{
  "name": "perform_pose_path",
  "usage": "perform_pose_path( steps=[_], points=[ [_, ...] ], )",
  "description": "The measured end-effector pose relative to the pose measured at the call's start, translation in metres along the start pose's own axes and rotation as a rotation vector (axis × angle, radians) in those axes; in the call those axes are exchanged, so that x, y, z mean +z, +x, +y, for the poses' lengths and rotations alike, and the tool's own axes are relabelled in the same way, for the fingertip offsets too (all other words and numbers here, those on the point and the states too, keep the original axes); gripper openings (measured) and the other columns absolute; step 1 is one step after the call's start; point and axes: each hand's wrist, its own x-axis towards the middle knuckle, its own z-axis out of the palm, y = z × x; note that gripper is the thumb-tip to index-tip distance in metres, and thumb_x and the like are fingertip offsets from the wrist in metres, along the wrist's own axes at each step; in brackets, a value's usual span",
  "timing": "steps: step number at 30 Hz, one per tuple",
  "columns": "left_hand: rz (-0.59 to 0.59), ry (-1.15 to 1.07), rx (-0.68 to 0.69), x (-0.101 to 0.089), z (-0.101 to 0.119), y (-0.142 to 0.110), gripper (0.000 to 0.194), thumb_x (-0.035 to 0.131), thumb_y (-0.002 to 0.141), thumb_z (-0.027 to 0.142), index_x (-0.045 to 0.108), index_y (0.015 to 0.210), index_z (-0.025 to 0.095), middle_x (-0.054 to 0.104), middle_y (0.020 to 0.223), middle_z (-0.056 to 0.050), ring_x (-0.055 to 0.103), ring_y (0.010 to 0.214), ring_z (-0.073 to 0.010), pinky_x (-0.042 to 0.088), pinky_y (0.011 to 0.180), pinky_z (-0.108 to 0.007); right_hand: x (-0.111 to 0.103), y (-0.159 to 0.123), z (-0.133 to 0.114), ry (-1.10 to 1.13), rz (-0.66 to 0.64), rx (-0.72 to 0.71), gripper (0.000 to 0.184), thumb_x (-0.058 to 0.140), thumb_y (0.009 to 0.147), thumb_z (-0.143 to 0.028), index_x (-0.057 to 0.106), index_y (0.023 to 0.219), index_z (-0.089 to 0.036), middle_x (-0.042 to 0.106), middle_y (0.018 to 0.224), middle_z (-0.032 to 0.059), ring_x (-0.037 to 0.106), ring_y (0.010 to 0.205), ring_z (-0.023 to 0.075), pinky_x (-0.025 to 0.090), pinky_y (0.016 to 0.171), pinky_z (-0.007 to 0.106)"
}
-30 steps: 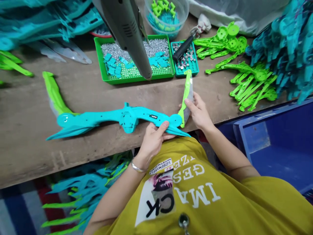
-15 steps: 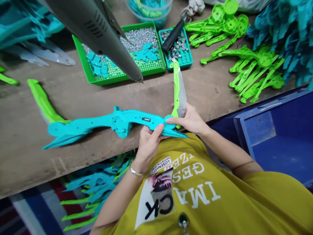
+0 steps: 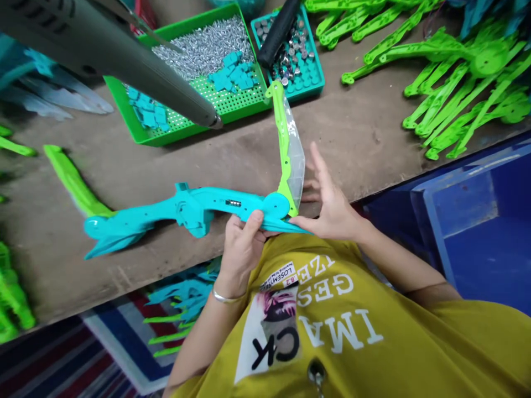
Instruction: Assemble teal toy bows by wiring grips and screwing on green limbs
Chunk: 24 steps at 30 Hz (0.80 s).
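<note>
Brown bench beneath; my left hand pinches the teal frame; my right hand — wide beside the green arm — would grip only if narrowed.

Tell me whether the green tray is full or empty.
Partly full: the green tray holds metal bits and turquoise pieces, yet some of its holed floor lies bare.

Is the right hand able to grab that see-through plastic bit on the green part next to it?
Probably yes. The right hand is open, right beside the clear plastic piece, and nothing shows between them. The left hand is holding the blue part.
</note>
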Motion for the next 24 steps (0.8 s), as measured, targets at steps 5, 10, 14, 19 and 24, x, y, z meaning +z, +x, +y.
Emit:
perform_pose_path(
  steps=[5, 10, 14, 19, 24],
  points=[
    [-0.028, -0.035, -0.017, 0.000, -0.006, -0.001, 0.051, 0.092, 0.067, 0.054, 0.065, 0.091, 0.018, 0.079, 0.084, -0.004, 0.079, 0.088, -0.0243, 0.068, 0.081, -0.038, -0.001, 0.010, 0.001, -0.462, -0.032, -0.343, 0.109, 0.073, 0.089, -0.050, -0.005, 0.166, -0.042, -0.007, 0.177, 0.0012, 0.004, 0.162, 0.0442, 0.024, 0.127, 0.070],
    [-0.037, -0.039, -0.005, -0.001, -0.008, -0.002, 0.049, 0.090, 0.071, 0.052, 0.064, 0.096, 0.019, 0.079, 0.087, -0.004, 0.079, 0.087, -0.0238, 0.069, 0.079, -0.037, -0.005, 0.016, -0.007, -0.556, -0.077, -0.427, 0.096, 0.066, 0.095, -0.047, 0.001, 0.166, -0.043, -0.003, 0.176, -0.0003, 0.005, 0.163, 0.0411, 0.020, 0.129, 0.069],
    [0.001, -0.054, 0.020, 0.003, -0.006, 0.003, 0.053, 0.092, 0.066, 0.054, 0.064, 0.093, 0.019, 0.078, 0.081, -0.002, 0.079, 0.083, -0.0225, 0.069, 0.078, -0.036, -0.011, 0.007, -0.010, -0.425, -0.029, -0.264, 0.098, 0.074, 0.087, -0.053, 0.017, 0.165, -0.036, 0.011, 0.175, 0.0083, 0.026, 0.158, 0.0403, 0.044, 0.119, 0.062],
    [0.004, -0.069, 0.020, 0.006, -0.002, 0.009, 0.057, 0.093, 0.062, 0.057, 0.063, 0.091, 0.018, 0.076, 0.074, -0.001, 0.079, 0.079, -0.0235, 0.069, 0.073, -0.036, -0.011, -0.008, -0.011, -0.016, -0.067, 0.401, 0.063, 0.079, 0.080, -0.059, 0.063, 0.124, -0.017, 0.073, 0.115, 0.0131, 0.074, 0.083, 0.0189, 0.064, 0.067, 0.032],
    [-0.017, -0.070, -0.047, 0.007, -0.001, 0.010, 0.063, 0.094, 0.058, 0.059, 0.060, 0.091, 0.017, 0.076, 0.074, -0.001, 0.077, 0.069, -0.0237, 0.068, 0.066, -0.038, 0.002, -0.004, -0.006, 0.267, -0.324, 0.682, 0.050, 0.082, 0.075, -0.061, 0.068, 0.083, -0.014, 0.071, 0.068, 0.0013, 0.067, 0.055, 0.0098, 0.056, 0.053, 0.021]
  ],
)
